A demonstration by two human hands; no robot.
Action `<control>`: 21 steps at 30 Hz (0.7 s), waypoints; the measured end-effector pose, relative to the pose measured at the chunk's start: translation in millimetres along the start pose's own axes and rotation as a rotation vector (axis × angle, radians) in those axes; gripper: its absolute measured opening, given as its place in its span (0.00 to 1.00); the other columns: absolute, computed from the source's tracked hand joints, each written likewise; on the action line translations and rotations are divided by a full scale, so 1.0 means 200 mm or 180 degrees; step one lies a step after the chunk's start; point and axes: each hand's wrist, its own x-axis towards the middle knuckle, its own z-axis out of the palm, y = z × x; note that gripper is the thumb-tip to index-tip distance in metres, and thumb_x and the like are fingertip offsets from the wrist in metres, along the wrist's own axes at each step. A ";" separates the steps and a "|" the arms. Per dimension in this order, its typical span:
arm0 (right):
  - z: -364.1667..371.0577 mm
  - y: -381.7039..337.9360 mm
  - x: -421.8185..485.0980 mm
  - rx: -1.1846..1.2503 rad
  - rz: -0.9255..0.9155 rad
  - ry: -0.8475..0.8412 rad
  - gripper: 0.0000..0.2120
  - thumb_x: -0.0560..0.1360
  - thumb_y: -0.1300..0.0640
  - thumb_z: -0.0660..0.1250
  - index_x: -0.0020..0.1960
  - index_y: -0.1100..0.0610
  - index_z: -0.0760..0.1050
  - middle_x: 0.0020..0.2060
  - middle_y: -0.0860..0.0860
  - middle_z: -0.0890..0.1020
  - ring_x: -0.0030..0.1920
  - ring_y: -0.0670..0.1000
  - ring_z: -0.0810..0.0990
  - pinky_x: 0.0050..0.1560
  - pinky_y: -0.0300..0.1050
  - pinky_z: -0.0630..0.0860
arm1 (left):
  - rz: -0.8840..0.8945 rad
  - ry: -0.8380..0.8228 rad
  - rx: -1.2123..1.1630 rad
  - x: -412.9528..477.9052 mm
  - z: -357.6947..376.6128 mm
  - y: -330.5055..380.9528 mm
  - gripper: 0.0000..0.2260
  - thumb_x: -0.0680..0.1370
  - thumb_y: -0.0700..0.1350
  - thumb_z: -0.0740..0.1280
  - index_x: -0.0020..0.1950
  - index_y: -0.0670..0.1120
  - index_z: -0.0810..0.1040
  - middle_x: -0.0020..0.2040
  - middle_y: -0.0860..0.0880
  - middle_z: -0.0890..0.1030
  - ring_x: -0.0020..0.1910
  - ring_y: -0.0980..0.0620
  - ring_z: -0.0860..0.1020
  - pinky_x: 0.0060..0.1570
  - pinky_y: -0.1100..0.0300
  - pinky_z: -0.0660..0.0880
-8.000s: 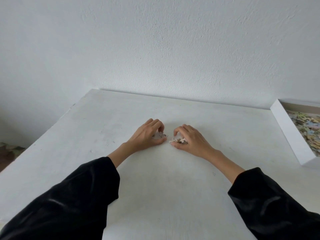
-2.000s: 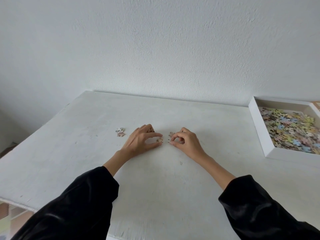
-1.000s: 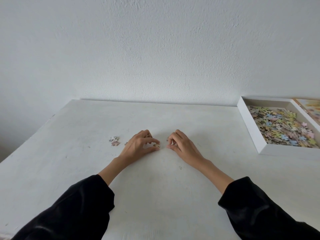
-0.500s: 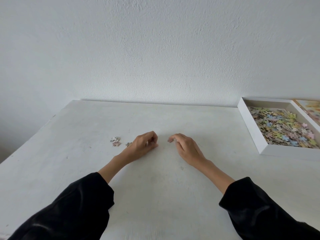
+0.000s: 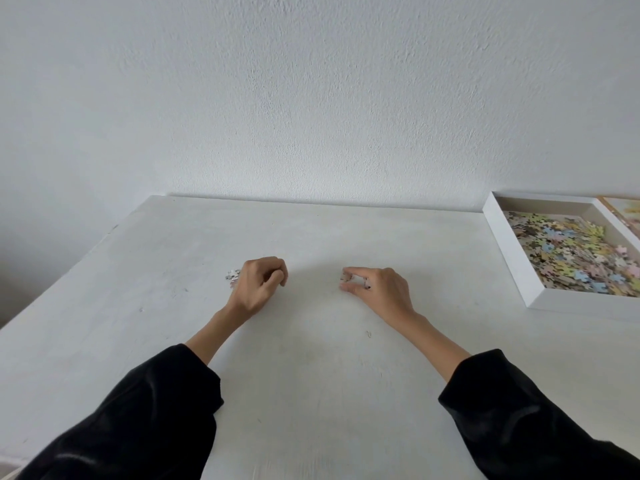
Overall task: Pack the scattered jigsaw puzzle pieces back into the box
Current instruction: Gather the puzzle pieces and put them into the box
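My left hand (image 5: 260, 283) hovers over the middle of the white table (image 5: 311, 358), its fingers curled into a loose fist; what it holds is hidden. A few loose puzzle pieces (image 5: 232, 274) lie on the table just left of it. My right hand (image 5: 380, 289) sits to the right, thumb and forefinger pinched on a small puzzle piece (image 5: 345, 277). The white box (image 5: 512, 258) stands at the table's right edge, holding several pastel pieces.
The table's back edge meets a white wall (image 5: 311, 98). The table's left edge (image 5: 69, 268) drops off to the floor. Part of a printed sheet or lid (image 5: 623, 213) shows beyond the box at the far right.
My hands have drawn apart: the left one moved left toward the loose pieces and curled shut, the right one moved right with a piece pinched. The small pieces between them are gone from the table.
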 end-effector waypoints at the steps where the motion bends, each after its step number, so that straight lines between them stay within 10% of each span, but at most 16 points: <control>1: 0.00 0.00 0.00 0.0031 0.0029 0.0047 0.13 0.71 0.44 0.68 0.53 0.48 0.80 0.25 0.45 0.71 0.34 0.46 0.72 0.37 0.39 0.64 | -0.0092 0.0063 0.0024 0.00 -0.01 -0.01 0.12 0.66 0.48 0.55 0.29 0.44 0.71 0.25 0.50 0.69 0.25 0.55 0.64 0.27 0.61 0.61; 6: 0.01 0.02 0.03 0.0167 0.0189 0.0010 0.12 0.69 0.44 0.70 0.48 0.49 0.78 0.27 0.44 0.71 0.34 0.47 0.72 0.35 0.40 0.64 | -0.0375 0.0127 0.0510 0.00 -0.09 -0.05 0.15 0.71 0.59 0.58 0.40 0.54 0.82 0.23 0.55 0.73 0.30 0.52 0.79 0.33 0.57 0.71; 12: 0.00 0.04 0.02 0.0202 -0.0118 -0.0180 0.09 0.74 0.50 0.65 0.41 0.49 0.66 0.24 0.46 0.69 0.27 0.44 0.68 0.31 0.40 0.63 | -0.0155 -0.0337 0.1197 0.02 -0.13 -0.10 0.19 0.66 0.63 0.70 0.52 0.56 0.82 0.26 0.59 0.68 0.32 0.64 0.71 0.31 0.67 0.62; 18: 0.01 0.06 0.03 0.0666 -0.0155 0.0012 0.02 0.77 0.58 0.59 0.49 0.54 0.66 0.24 0.55 0.71 0.25 0.50 0.65 0.32 0.44 0.63 | -0.0340 -0.0319 0.0888 0.04 -0.11 -0.12 0.06 0.66 0.53 0.75 0.41 0.57 0.83 0.27 0.54 0.70 0.30 0.57 0.69 0.31 0.64 0.62; 21: 0.01 0.06 0.03 0.0872 -0.0235 -0.0183 0.14 0.78 0.58 0.57 0.63 0.52 0.66 0.23 0.51 0.71 0.25 0.48 0.68 0.35 0.43 0.68 | -0.0477 -0.0476 0.0800 0.07 -0.12 -0.12 0.07 0.66 0.52 0.76 0.37 0.55 0.79 0.26 0.53 0.67 0.28 0.56 0.67 0.31 0.62 0.60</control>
